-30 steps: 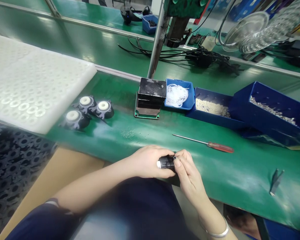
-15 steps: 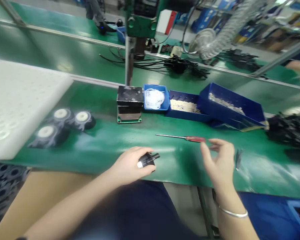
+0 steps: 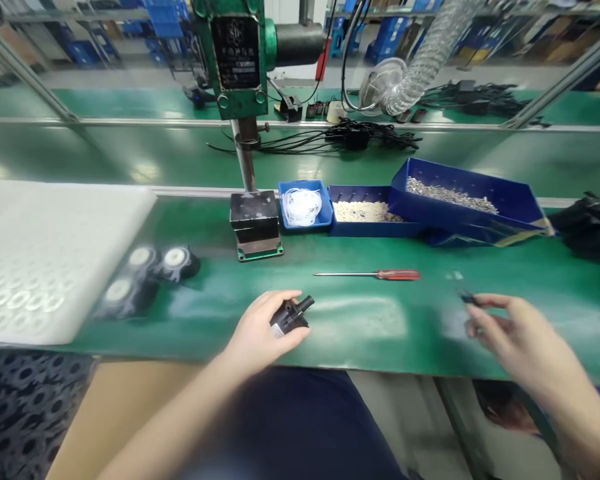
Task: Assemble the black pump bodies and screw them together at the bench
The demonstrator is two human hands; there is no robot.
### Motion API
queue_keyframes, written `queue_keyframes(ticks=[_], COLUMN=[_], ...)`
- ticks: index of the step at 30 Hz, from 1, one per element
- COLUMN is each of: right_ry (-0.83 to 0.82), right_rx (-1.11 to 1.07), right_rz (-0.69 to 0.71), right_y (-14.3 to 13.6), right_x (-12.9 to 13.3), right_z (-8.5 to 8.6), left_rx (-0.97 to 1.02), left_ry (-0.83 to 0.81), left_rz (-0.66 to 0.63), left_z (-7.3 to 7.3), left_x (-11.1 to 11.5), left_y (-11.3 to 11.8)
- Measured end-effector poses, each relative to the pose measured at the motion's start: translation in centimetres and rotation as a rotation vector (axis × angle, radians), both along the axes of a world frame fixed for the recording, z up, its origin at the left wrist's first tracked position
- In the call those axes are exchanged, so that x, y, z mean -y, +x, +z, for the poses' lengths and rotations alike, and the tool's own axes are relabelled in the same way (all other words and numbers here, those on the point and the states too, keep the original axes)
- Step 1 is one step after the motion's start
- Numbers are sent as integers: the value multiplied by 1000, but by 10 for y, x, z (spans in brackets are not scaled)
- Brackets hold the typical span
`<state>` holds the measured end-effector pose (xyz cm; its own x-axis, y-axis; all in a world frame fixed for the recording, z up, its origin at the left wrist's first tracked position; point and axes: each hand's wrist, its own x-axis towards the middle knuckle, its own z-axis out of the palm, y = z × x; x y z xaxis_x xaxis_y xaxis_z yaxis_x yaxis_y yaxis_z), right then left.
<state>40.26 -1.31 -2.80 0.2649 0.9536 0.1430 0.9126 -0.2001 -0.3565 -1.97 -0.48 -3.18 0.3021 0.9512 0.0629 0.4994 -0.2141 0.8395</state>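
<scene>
My left hand (image 3: 263,328) is closed around a small black pump (image 3: 291,317) with a short spout pointing up and right, low over the front of the green bench. Off to the right, my right hand (image 3: 510,330) pinches a small dark slim piece (image 3: 469,298) between thumb and fingers; blur hides its exact kind. Between the hands, a screwdriver (image 3: 399,275) with a red handle lies on the bench, its shaft pointing left and neither hand touching it.
A black block (image 3: 254,212) stands under a green press (image 3: 237,60). Beside it are a blue tray (image 3: 281,212) of white rings and blue bins (image 3: 460,175) of small parts. Several round black parts (image 3: 179,261) sit left, near a white perforated sheet (image 3: 70,207).
My right hand has moved right, away from the screwdriver handle, and has taken hold of the dark piece that lay on the bench. My left hand still holds the pump, slightly turned.
</scene>
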Motion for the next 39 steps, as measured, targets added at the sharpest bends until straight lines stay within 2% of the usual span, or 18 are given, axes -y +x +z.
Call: queue_keyframes(ticks=[3, 7, 10, 18, 25, 39], right_ry=[-99, -153, -188, -313, -357, -478], right_rx=[-465, -561, -648, -832, -956, -1233], right_rz=[253, 587, 658, 560, 543, 440], right_y=[-67, -153, -186, -197, -205, -206], right_x=[20, 36, 38, 40, 38, 44], right_z=[8, 15, 17, 13, 16, 9], left_rx=[-2, -17, -33, -50, -91, -93], left_ry=[9, 77, 163, 320, 390, 406], left_rz=[11, 20, 31, 54, 52, 60], left_z=[-1, -1, 0, -2, -5, -6], left_x=[1, 4, 6, 9, 11, 11], left_y=[3, 7, 8, 9, 12, 17])
